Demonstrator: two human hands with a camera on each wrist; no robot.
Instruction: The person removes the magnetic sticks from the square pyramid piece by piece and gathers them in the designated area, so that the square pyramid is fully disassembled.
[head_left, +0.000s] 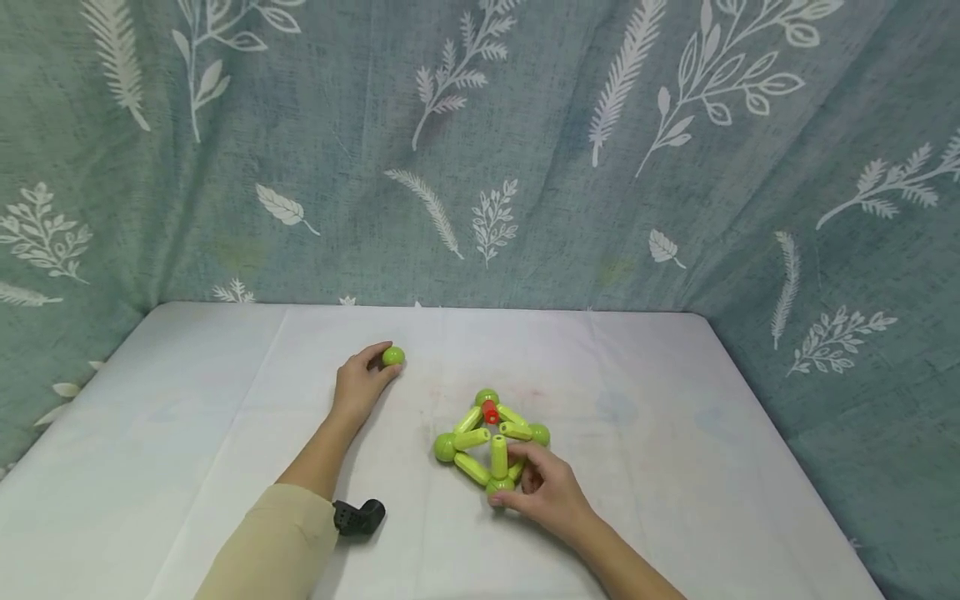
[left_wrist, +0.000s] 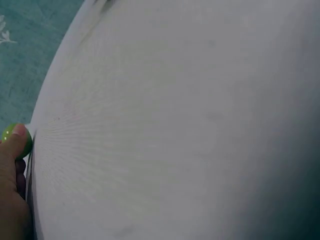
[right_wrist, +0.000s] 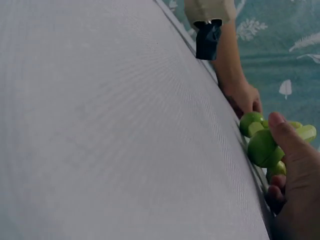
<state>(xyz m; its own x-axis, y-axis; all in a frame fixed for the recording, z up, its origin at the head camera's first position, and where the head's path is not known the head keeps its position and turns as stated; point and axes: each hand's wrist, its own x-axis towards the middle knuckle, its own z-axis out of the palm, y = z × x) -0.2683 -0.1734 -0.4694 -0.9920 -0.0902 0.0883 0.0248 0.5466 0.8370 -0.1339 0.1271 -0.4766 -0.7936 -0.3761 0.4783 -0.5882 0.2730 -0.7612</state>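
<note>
Toward the far side of the table, my left hand (head_left: 360, 385) pinches a loose green ball (head_left: 393, 356) between thumb and fingers. The left wrist view shows the thumb against that ball (left_wrist: 26, 145). Right of centre stands a toy frame of green balls joined by yellow-green rods (head_left: 471, 468). Short rods rise and lean inward from its corner balls; the one on the back ball is red (head_left: 491, 412). My right hand (head_left: 551, 492) grips the frame's front corner, thumb at the near ball (head_left: 500, 486) and fingers beside its upright rod (head_left: 499, 457). Fingers partly cover that corner.
A white cloth (head_left: 645, 392) covers the table. Behind it hangs a green-blue curtain (head_left: 360, 208) with white leaf prints. A black device (head_left: 360, 517) sticks out from the left sleeve (head_left: 281, 533).
</note>
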